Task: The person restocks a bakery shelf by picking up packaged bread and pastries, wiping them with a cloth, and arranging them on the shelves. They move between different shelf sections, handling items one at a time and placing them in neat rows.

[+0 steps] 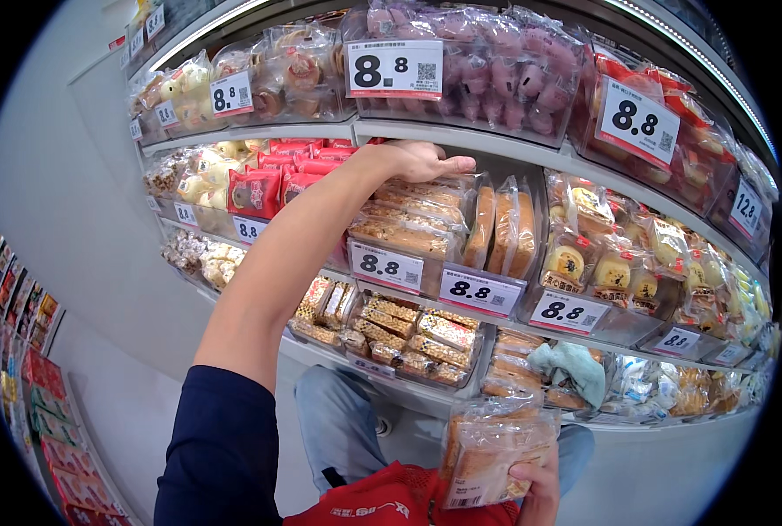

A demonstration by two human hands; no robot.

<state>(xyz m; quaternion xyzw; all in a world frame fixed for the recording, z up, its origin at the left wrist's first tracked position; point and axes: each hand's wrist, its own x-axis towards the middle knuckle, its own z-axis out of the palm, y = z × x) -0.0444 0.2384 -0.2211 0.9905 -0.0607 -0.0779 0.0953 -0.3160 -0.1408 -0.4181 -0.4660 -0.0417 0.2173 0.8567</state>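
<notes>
My left arm reaches up across the shelves, and my left hand (421, 162) lies over a bin on the middle shelf, just under the upper shelf's edge. Its thumb is stretched out to the right; the other fingers show only in part, and I see nothing held. Below it are clear-wrapped long bread slices (413, 219), stacked flat. To their right, several wrapped bread slices (500, 228) stand on edge. Low in front of my body, my right hand (540, 486) is closed on the side of clear-wrapped bread packs (491, 456), held together.
Purple wrapped snacks (496, 70) fill a clear bin above. Red packets (268, 180) sit left of my forearm, round wrapped cakes (614, 263) to the right. On the bottom shelf are wrapped bars (408, 333) and a pale green cloth (575, 368). Another stocked shelf (36, 377) stands far left.
</notes>
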